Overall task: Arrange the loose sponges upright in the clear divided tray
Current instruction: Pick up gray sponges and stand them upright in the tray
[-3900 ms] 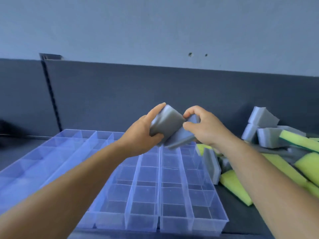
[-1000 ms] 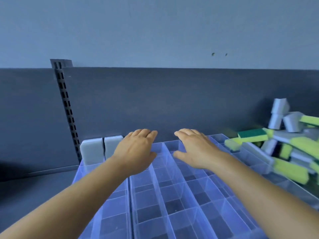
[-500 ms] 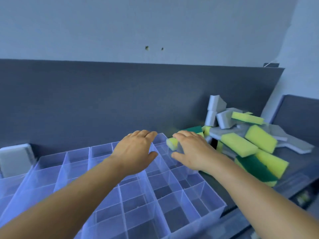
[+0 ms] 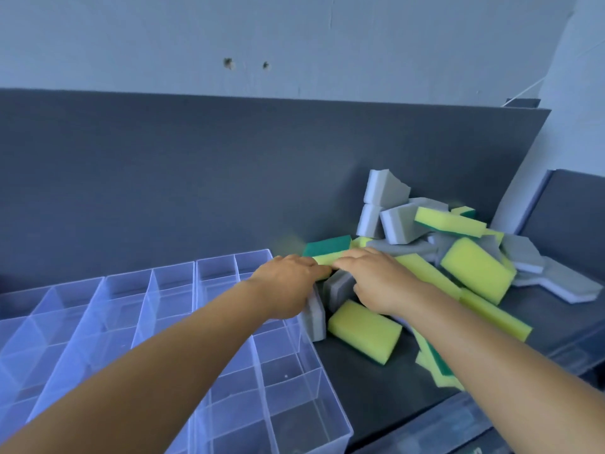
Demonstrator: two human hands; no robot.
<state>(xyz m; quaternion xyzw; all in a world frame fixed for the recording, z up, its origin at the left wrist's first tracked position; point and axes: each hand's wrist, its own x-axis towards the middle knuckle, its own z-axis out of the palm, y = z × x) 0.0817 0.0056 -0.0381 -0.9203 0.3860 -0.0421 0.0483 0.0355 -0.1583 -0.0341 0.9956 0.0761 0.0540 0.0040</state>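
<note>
The clear divided tray point(image 4: 330, 407) fills the lower left; the compartments in view hold nothing. Just right of it lies a loose pile of sponges: grey ones point(image 4: 386, 188) on top, yellow ones point(image 4: 474, 271), a green-topped one point(image 4: 327, 245) at the back. My left hand point(image 4: 288, 286) reaches palm down past the tray's far right corner, fingertips on a yellow sponge edge point(image 4: 322, 258), with a grey sponge point(image 4: 316, 317) standing under it. My right hand point(image 4: 376, 280) lies flat over another grey sponge point(image 4: 339, 288), thumb spread. Neither hand visibly grips anything.
A yellow sponge point(image 4: 363, 332) lies apart on the dark shelf surface point(image 4: 376, 388) beside the tray. A dark back panel point(image 4: 196, 175) rises behind everything. A grey angled panel point(image 4: 573, 217) stands at the right. A clear bin edge point(image 4: 458, 427) shows below the shelf front.
The view has swung right, so the two grey sponges standing at the tray's far left are out of view. Both hands moved from over the tray onto the near side of the sponge pile.
</note>
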